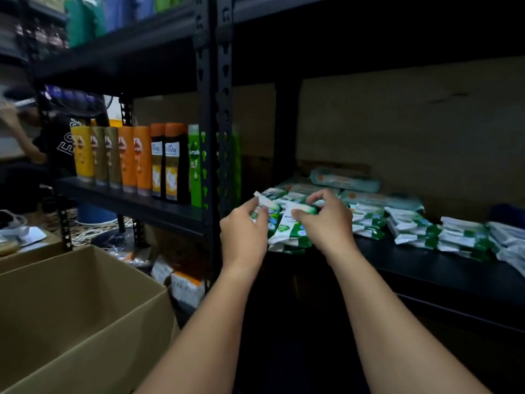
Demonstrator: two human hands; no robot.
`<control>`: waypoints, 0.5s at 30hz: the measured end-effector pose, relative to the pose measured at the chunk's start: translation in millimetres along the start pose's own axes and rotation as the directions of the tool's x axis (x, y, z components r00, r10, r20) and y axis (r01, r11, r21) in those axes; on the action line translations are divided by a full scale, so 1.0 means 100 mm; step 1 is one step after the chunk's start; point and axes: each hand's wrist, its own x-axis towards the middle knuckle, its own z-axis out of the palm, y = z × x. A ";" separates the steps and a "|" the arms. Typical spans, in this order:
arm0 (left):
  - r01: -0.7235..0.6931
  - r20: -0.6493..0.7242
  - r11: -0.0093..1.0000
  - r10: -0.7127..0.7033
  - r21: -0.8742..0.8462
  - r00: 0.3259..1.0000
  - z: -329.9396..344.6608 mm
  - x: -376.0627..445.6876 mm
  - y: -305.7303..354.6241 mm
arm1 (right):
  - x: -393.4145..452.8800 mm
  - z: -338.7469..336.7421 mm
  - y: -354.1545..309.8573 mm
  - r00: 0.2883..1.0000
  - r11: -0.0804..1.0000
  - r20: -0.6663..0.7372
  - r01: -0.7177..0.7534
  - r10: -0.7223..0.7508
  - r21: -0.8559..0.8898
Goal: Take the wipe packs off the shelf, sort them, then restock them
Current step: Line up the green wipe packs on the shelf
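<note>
From the head view, both hands reach to the left end of a black shelf (426,268) where green-and-white wipe packs (412,226) lie in loose heaps. The left hand (244,234) has its fingers curled round one pack (265,207), its white end sticking up past the fingertips. The right hand (326,223) pinches another pack (292,226) between thumb and bent fingers; that pack tilts down toward a small pile at the shelf edge. The two held packs sit just beside each other. More packs spread rightward along the shelf, and larger pale packs (345,179) are stacked behind them against a cardboard backing. Left of the upright post (213,109), a row of bottles (127,160) stands on the neighbouring shelf. An open box (71,308) sits at lower left.
</note>
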 end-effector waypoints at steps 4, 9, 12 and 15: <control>-0.021 -0.040 0.986 0.028 0.164 0.999 0.03 0.11 -0.05 | 0.03 -0.01 -0.02 0.995 0.983 0.083 0.066 -0.052 -0.170; -0.054 -0.020 0.975 0.059 0.216 0.998 0.02 0.14 -0.09 | 0.02 -0.04 -0.10 0.997 0.918 0.066 0.062 -0.039 -0.391; -0.056 0.055 0.928 0.038 0.368 0.998 0.00 0.19 -0.08 | -0.01 -0.23 -0.19 0.969 0.946 0.248 0.077 0.004 -0.315; -0.107 0.165 0.873 0.030 0.476 0.986 -0.16 0.32 -0.05 | -0.03 -0.48 -0.27 0.857 0.941 0.512 0.129 0.052 -0.313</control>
